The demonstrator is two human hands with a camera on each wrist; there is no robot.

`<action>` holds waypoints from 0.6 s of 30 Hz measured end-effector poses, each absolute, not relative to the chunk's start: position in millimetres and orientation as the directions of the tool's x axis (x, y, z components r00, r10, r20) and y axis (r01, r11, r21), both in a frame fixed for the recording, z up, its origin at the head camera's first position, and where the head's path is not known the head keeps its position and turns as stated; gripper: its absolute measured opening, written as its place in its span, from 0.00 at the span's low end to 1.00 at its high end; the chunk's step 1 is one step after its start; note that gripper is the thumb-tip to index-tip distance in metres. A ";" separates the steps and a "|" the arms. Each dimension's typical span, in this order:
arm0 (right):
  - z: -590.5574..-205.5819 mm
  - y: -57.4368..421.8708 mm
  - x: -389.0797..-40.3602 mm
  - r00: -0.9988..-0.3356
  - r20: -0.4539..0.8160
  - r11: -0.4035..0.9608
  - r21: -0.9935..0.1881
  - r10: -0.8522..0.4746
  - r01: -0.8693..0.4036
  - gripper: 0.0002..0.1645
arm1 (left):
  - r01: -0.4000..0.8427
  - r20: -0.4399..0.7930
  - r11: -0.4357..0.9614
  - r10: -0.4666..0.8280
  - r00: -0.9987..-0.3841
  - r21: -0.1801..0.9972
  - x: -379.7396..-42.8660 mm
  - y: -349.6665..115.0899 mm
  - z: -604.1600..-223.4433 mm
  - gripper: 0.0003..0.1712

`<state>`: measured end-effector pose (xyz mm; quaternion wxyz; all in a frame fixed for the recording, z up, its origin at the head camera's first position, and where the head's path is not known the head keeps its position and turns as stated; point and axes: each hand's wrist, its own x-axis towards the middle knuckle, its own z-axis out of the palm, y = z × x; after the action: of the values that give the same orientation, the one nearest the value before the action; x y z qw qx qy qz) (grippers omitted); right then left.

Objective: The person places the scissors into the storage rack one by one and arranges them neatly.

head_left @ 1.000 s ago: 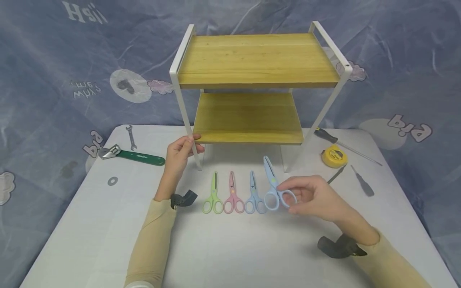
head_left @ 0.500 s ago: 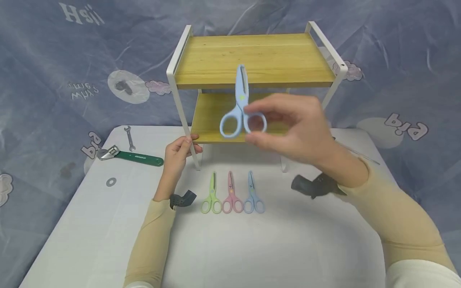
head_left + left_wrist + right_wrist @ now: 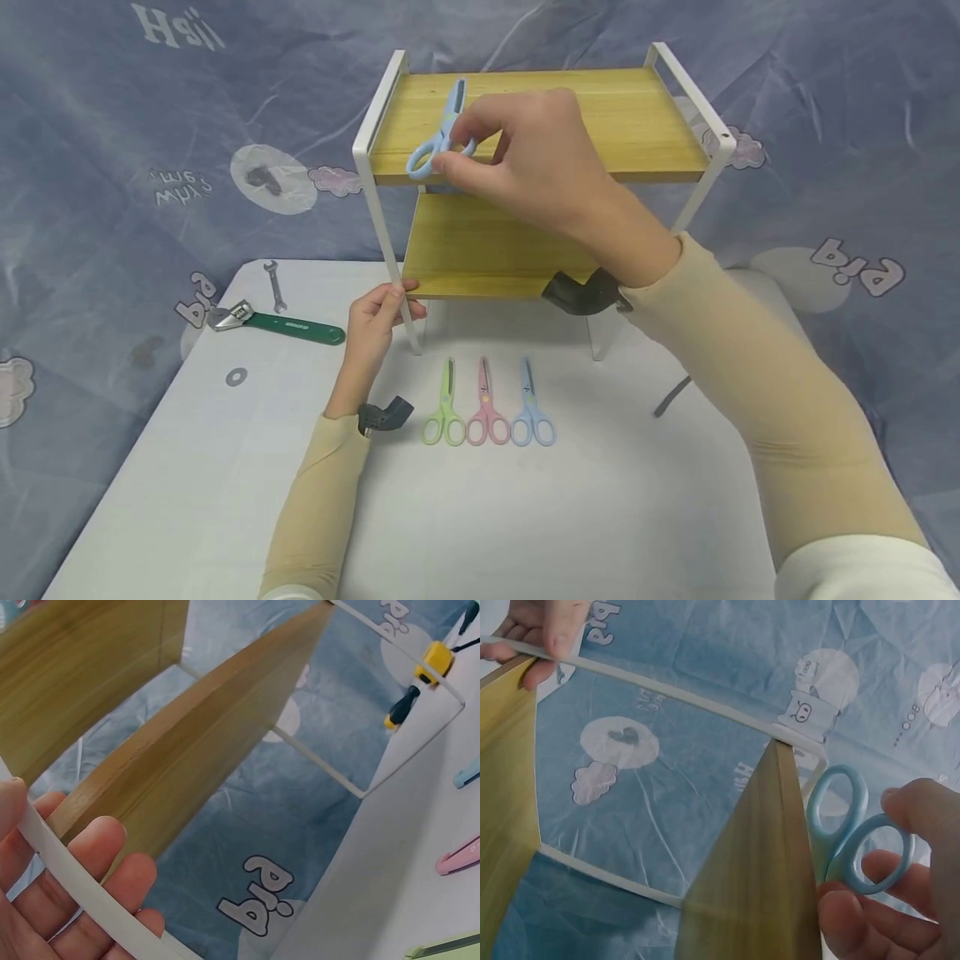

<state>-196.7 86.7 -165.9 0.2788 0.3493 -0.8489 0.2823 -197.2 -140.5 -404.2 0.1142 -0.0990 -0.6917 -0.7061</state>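
Note:
My right hand [image 3: 536, 158] pinches a pair of blue scissors [image 3: 442, 133] by one handle loop, over the left part of the top board [image 3: 622, 125] of a two-tier shelf. Its blades point to the back. In the right wrist view both loops of the scissors [image 3: 840, 825] show beside the board's edge. My left hand [image 3: 375, 315] grips the white front left leg [image 3: 382, 225] of the shelf at the lower board [image 3: 517, 250]; the left wrist view shows fingers [image 3: 97, 847] curled round the white bar. Green scissors [image 3: 446, 408], pink scissors [image 3: 486, 408] and another blue pair [image 3: 529, 408] lie in a row in front.
On the table's left lie an adjustable wrench [image 3: 292, 327] with a green handle, a small spanner [image 3: 274, 287] and a washer [image 3: 236, 377]. A yellow tape measure [image 3: 435, 661] and a screwdriver [image 3: 403, 707] lie at the right, hidden behind my arm in the head view.
My right hand has lifted the blue scissors from the right end of the row and carried them up and left over the top board. My left hand has stayed on the leg.

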 end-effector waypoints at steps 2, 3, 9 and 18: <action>-165.3 81.9 -201.0 -0.604 0.657 0.611 -0.265 -0.451 -0.746 0.14 | 0.302 0.302 -0.014 -0.029 -0.953 0.953 -197.1 -140.4 -404.3 0.21; -165.3 79.6 -203.2 -0.608 0.651 0.617 -0.261 -0.455 -0.742 0.14 | 0.305 0.305 -0.014 -0.031 -0.952 0.952 -197.1 -140.2 -404.4 0.21; -167.3 69.7 -216.3 -0.628 0.602 0.624 -0.259 -0.493 -0.737 0.14 | 0.312 0.311 -0.007 -0.033 -0.950 0.950 -197.9 -139.6 -405.6 0.21; -168.4 63.2 -218.7 -0.737 0.512 0.735 -0.264 -0.442 -0.625 0.16 | 0.307 0.308 0.020 -0.042 -0.951 0.952 -196.9 -138.6 -404.2 0.21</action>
<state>-218.7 63.2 -168.4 0.2126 0.2941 -0.9068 0.2145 -196.9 -138.6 -404.2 0.1256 -0.0944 -0.7029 -0.6937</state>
